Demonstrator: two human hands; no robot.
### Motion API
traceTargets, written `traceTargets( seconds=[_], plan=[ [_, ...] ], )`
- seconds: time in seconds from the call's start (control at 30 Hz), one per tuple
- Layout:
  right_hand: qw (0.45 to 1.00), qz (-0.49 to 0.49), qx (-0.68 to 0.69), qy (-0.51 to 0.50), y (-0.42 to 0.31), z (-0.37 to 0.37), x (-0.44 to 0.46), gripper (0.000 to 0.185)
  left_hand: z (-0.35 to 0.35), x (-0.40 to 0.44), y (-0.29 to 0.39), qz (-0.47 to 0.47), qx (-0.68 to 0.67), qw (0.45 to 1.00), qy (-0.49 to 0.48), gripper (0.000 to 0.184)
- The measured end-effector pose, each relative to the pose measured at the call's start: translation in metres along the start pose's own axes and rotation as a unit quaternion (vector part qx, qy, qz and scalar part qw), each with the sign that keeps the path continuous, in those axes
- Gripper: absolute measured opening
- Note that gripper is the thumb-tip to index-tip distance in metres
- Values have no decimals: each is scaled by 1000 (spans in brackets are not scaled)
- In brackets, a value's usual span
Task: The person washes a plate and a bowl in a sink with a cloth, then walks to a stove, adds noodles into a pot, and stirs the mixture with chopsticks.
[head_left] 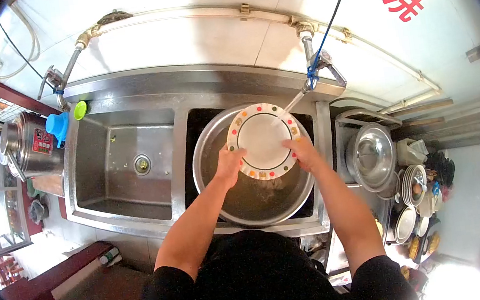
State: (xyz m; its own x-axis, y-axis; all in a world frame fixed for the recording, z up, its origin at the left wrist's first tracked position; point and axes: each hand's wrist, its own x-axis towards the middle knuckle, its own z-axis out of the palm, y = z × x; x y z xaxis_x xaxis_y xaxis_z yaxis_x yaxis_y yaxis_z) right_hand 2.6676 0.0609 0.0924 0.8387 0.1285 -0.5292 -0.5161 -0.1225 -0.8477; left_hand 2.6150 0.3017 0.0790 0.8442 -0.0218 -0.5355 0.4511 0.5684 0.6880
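Observation:
Both my hands grip a white plate [263, 141] with a dark inner ring and coloured dots round its rim. My left hand [230, 166] is closed on its left edge, thumb on top. On the right edge my right hand [304, 153] is closed the same way. The plate is held over a large round metal basin [213, 198] that stands in the right sink and has murky water in it. A tap [304, 89] with blue cord tied to it points at the plate's upper right edge, and water seems to run from it.
An empty-looking steel sink [118, 183] lies left, with a second tap [59, 91] above it. A green cup [80, 110] and a blue plastic item [58, 125] sit at its corner. Metal bowls [373, 157] and stacked plates [413, 184] stand at right.

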Motion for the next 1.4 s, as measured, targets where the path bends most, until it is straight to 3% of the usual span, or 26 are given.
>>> traceTargets(
  seconds=[0.1,0.13,0.2,0.23,0.3,0.37,0.43,0.47,0.5,0.63,0.67,0.7,0.73,0.8,0.93,1.0,1.03,1.1,1.13,1.17,1.2,1.23,1.27,1.3,1.37,1.4],
  plan=[
    [995,-49,68,58,2,18,-20,27,25,1,6,69,26,992,106,29],
    [988,-90,64,106,5,24,-21,28,30,5,-3,67,27,992,106,29],
    [979,-109,26,171,14,39,-18,26,40,12,-22,3,27,971,237,30],
    [964,-127,-14,234,14,50,-19,23,44,8,-31,3,29,971,236,30],
    [951,-149,53,264,21,66,-21,21,47,-3,-52,-139,-66,979,132,30],
    [947,-123,-9,297,30,69,-21,22,37,4,-61,-157,-121,974,110,32],
    [956,-104,4,273,40,61,-24,23,11,27,-53,-148,-59,970,184,34],
    [972,-49,27,227,24,59,-36,26,10,21,-22,-176,-85,974,110,37],
    [982,6,50,180,15,56,-44,29,-2,25,-17,-176,-85,974,110,37],
    [992,-33,6,119,17,38,-39,40,-12,19,-8,-117,-43,991,57,37],
    [929,-208,-245,186,4,37,-44,45,-15,19,-7,-125,-40,989,73,38],
    [770,-361,-472,232,-11,38,-53,50,-19,19,-8,-133,-38,986,90,39],
    [770,-362,-473,231,-21,36,-60,50,-21,16,-3,-132,-39,986,91,39],
    [707,-400,-581,-48,-34,27,-69,47,-25,14,7,-185,-61,979,58,48],
    [648,-277,-679,-207,-50,14,-37,35,-28,23,2,-223,-73,972,-24,44],
    [718,-220,-610,-254,-62,14,-33,29,-18,28,3,-225,-148,960,-81,48],
    [716,-220,-611,-256,-67,15,-36,29,-11,31,4,-224,-150,960,-81,48],
    [867,-100,-453,-183,-75,20,-40,33,7,33,8,-171,-177,969,-11,60],
    [865,-101,-456,-184,-71,21,-36,33,23,27,15,-139,-95,986,15,67],
    [921,-109,-346,-144,-62,20,-30,37,34,26,13,-138,-96,986,15,67],
    [961,-115,-231,-101,-52,20,-23,41,42,26,9,-105,14,994,13,65],
    [960,-116,-232,-101,-44,19,-15,41,46,28,3,-69,125,990,10,63],
    [978,-104,-181,-22,-36,19,-6,44,41,37,-13,-15,144,987,-67,69],
    [986,-92,-129,57,-27,18,2,47,42,42,-24,-14,144,987,-67,69],
    [991,-92,-59,78,-11,25,12,46,51,50,-46,194,470,860,-36,65],
    [989,-107,9,105,-7,31,15,47,54,49,-59,188,304,932,-60,64]
  ],
)
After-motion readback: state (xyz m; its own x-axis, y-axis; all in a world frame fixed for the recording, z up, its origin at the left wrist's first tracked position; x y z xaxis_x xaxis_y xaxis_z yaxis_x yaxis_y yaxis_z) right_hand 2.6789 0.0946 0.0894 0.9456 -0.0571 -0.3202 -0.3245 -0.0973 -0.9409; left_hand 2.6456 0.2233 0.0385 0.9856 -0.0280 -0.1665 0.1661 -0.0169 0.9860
